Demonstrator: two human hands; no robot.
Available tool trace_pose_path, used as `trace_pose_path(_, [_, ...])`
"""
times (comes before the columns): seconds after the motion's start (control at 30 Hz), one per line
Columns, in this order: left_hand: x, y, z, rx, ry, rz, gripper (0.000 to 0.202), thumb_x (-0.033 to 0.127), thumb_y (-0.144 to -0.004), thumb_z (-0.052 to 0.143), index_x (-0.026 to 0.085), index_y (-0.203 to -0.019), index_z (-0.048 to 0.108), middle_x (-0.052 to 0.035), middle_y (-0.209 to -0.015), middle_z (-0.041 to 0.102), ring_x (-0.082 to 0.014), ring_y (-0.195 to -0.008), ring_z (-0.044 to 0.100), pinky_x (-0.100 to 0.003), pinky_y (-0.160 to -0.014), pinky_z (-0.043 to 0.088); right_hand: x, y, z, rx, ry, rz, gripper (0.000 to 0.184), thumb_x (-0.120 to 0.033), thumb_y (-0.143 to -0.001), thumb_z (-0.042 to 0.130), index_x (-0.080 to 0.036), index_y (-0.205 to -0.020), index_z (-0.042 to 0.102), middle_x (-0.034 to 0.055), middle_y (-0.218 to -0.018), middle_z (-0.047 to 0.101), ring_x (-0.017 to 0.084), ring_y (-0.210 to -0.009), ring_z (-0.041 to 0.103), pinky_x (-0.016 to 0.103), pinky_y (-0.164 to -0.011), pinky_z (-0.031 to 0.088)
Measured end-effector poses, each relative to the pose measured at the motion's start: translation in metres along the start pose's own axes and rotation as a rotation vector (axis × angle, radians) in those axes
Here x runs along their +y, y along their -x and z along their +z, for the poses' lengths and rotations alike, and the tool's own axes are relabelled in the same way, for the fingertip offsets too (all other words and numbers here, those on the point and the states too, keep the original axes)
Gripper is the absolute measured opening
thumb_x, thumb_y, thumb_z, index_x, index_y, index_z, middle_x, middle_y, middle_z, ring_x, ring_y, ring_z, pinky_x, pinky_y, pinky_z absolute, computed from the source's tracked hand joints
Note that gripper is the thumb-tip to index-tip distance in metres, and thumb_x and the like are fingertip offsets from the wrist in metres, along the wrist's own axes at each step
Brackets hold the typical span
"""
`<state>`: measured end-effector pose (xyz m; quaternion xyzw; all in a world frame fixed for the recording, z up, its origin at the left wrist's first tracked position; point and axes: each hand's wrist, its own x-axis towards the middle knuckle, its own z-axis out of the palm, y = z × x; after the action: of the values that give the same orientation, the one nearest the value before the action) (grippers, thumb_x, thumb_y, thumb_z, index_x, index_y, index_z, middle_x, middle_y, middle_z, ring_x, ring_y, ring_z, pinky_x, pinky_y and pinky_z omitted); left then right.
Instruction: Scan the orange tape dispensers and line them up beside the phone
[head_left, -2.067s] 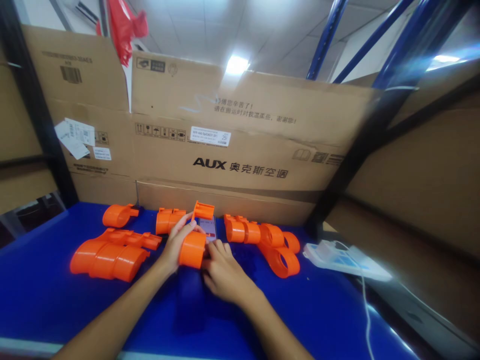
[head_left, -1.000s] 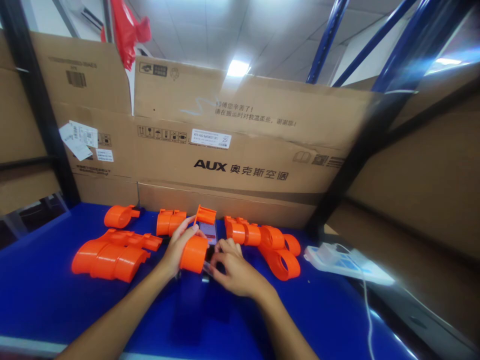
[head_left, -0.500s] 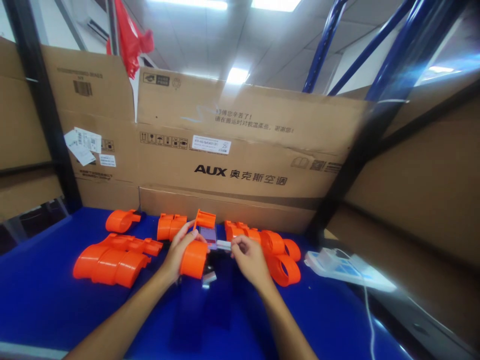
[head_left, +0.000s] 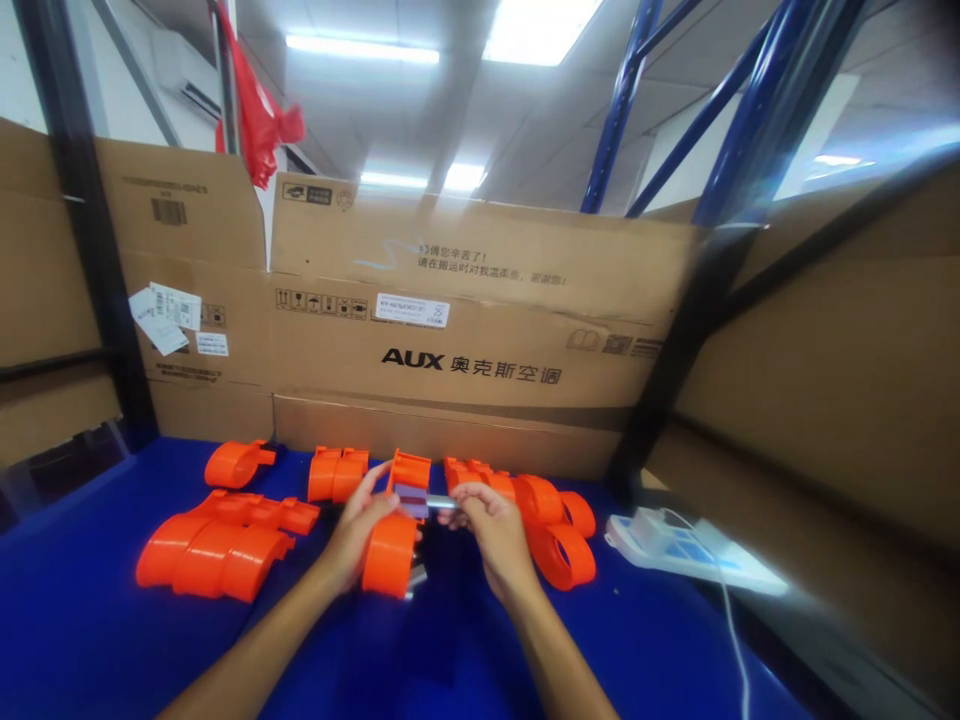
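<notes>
My left hand is closed on an orange plastic ring part, whose upper section stands up past my fingertips. A small purple-grey block sits at the middle of that part, with my left thumb against it. From the block's right side a slim silvery strip runs to my right hand, which pinches its other end. Whether the strip enters the block or only touches it, I cannot tell. Below the orange part, small metallic pieces are partly hidden.
Several orange ring parts lie on the blue table: a joined group at left, a single one behind it, others at right. A white power strip with a cable is farther right. A cardboard wall closes the back.
The view has tilted up slightly. The purple-grey block now shows in front of the orange part under my left thumb, and my right hand has come a little nearer to it with the strip.
</notes>
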<state>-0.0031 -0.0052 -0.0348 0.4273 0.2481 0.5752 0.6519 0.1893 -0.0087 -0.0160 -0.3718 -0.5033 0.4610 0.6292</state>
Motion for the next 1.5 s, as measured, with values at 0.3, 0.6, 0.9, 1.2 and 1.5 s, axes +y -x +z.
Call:
trace_pose_path(0.3, [-0.005,-0.004,-0.007,-0.008,0.000,-0.046,0.074,0.039,-0.079,0.073,0.025,-0.140,0.034,-0.0026,-0.074,0.072,-0.0325,-0.071,0.076,-0.037,-0.056,0.059,-0.006,0.003,0.003,0.065,-0.054,-0.097,0.036,-0.047,-0.075,0.080,-0.019,-0.094,0.069,0.0062,-0.077,0.076,0.021,-0.068,0.072,0.029,-0.060,0.058])
trace_pose_path(0.6, [-0.011,-0.006,-0.004,-0.055,-0.057,-0.059,0.050,0.049,-0.084,0.067,0.021,-0.120,0.047,0.0027,-0.052,0.064,-0.0251,-0.053,0.071,-0.032,-0.054,0.056,0.002,0.001,0.004,0.109,0.049,-0.150,0.034,-0.047,-0.078,0.076,-0.018,-0.094,0.070,0.0067,-0.080,0.074,0.015,-0.059,0.062,0.023,-0.045,0.049])
trace_pose_path(0.9, [-0.013,0.003,0.005,-0.034,-0.284,0.055,0.050,0.056,-0.090,0.057,0.020,-0.123,0.045,-0.0031,-0.065,0.072,-0.0207,-0.057,0.069,-0.027,-0.057,0.050,0.005,-0.001,0.001,0.105,0.073,-0.156,0.032,-0.047,-0.081,0.074,-0.018,-0.095,0.069,0.0080,-0.081,0.075,0.018,-0.066,0.065,0.024,-0.048,0.051])
trace_pose_path(1.2, [-0.016,0.002,0.005,-0.051,-0.282,0.055,0.055,0.058,-0.088,0.059,0.020,-0.124,0.043,-0.0033,-0.066,0.073,-0.0205,-0.055,0.069,-0.027,-0.056,0.050,0.003,-0.001,0.003,0.128,0.081,-0.167,0.034,-0.049,-0.081,0.074,-0.019,-0.096,0.069,0.0075,-0.084,0.075,0.019,-0.068,0.066,0.025,-0.050,0.051])
trace_pose_path(1.5, [-0.009,0.007,0.014,-0.055,-0.119,0.002,0.047,0.060,-0.088,0.058,0.023,-0.114,0.043,-0.0020,-0.065,0.071,-0.0250,-0.056,0.072,-0.032,-0.053,0.054,0.003,0.000,0.004,0.112,0.087,-0.152,0.035,-0.050,-0.080,0.074,-0.019,-0.095,0.069,0.0079,-0.083,0.075,0.019,-0.070,0.066,0.025,-0.050,0.051])
